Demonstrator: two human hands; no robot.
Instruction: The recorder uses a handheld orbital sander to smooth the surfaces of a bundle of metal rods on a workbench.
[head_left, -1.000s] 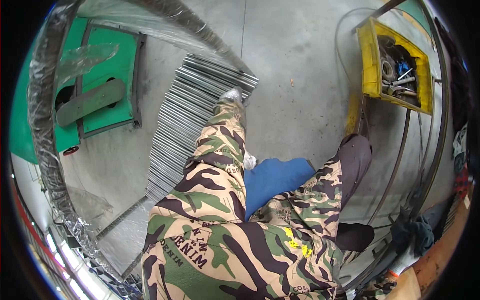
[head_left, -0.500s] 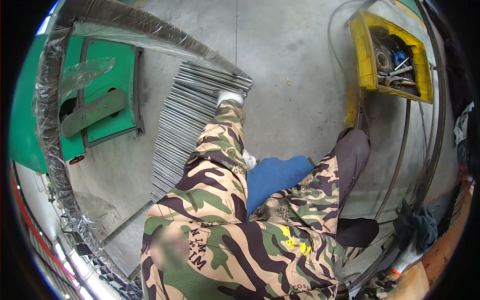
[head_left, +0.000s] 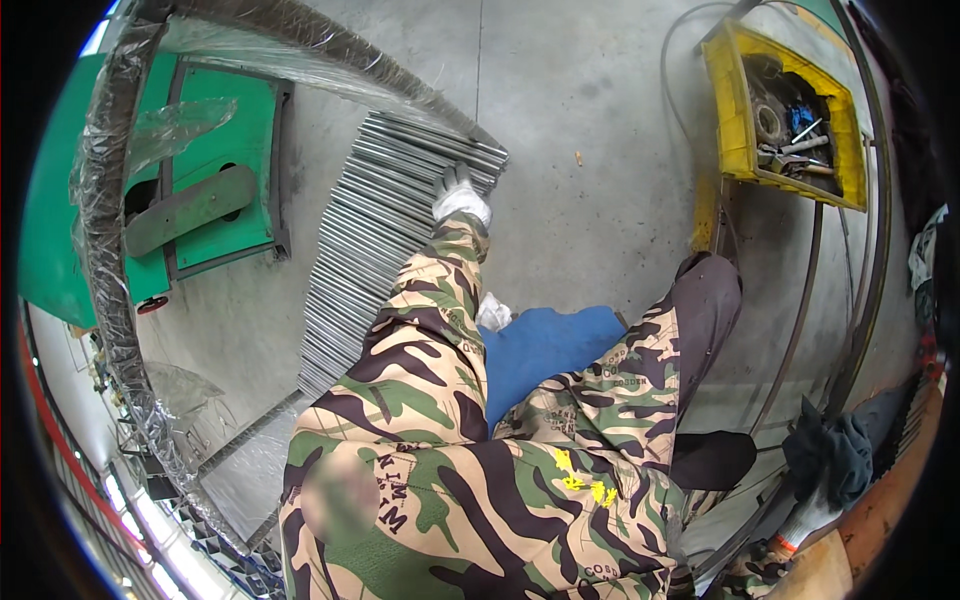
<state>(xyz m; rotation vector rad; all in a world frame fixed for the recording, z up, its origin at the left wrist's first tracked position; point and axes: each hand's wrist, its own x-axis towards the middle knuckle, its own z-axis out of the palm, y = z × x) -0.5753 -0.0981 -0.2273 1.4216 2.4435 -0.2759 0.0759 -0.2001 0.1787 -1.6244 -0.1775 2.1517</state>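
My left arm, in a camouflage sleeve, reaches forward to a row of shiny metal rods (head_left: pixel 365 235) lying side by side on the floor. At their far right end, my left hand (head_left: pixel 458 195), in a white glove with grey fingers, is stretched out over the rods with its fingers apart. A blue cloth (head_left: pixel 550 350) lies by my lap. A white patch (head_left: pixel 493 312), perhaps a glove, shows between it and my sleeve. Near the lower right rim is a white-gloved hand (head_left: pixel 818 512) with an orange cuff and camouflage sleeve. I cannot tell which is my right hand.
A metal frame (head_left: pixel 104 215) wrapped in clear film stands at the left, before a green machine body or cabinet (head_left: pixel 225 120). A yellow crate (head_left: pixel 728 100) with tools stands at the right, near a hanging cable (head_left: pixel 668 80). Grey concrete floor (head_left: pixel 580 230) lies between.
My left hand has turned and its fingers have stretched out over the rods, showing more of the glove. The white patch has shifted slightly left.
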